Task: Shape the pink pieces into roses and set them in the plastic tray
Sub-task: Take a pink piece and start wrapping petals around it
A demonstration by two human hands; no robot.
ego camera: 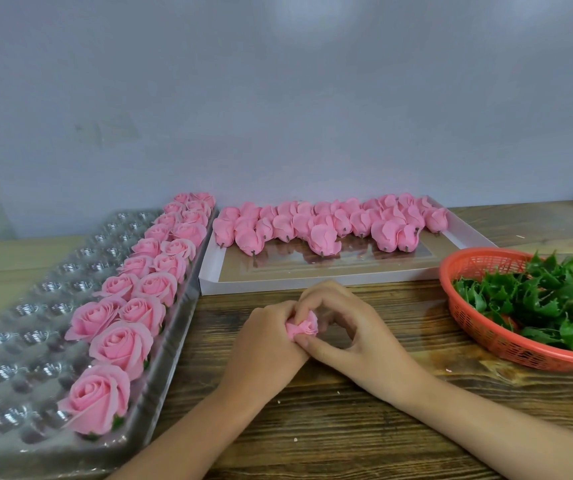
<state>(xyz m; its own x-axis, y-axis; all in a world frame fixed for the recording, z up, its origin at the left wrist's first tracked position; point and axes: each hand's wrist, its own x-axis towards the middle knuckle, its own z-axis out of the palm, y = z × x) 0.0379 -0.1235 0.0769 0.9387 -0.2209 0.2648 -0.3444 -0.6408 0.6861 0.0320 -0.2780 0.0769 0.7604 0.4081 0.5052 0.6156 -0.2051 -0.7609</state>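
A small pink piece (304,326) sits between both hands above the wooden table. My left hand (266,337) grips it from the left, and my right hand (343,323) pinches it with thumb and forefinger from the right. The clear plastic tray (25,306) lies at the left, with two rows of finished pink roses (139,299) along its right side. A white flat box (330,271) behind my hands holds several unshaped pink pieces (319,223) in rows.
A red plastic basket (485,334) with green leaf parts (548,296) stands at the right. A grey wall runs behind the table. Bare wood (312,427) shows between my forearms and in front of them.
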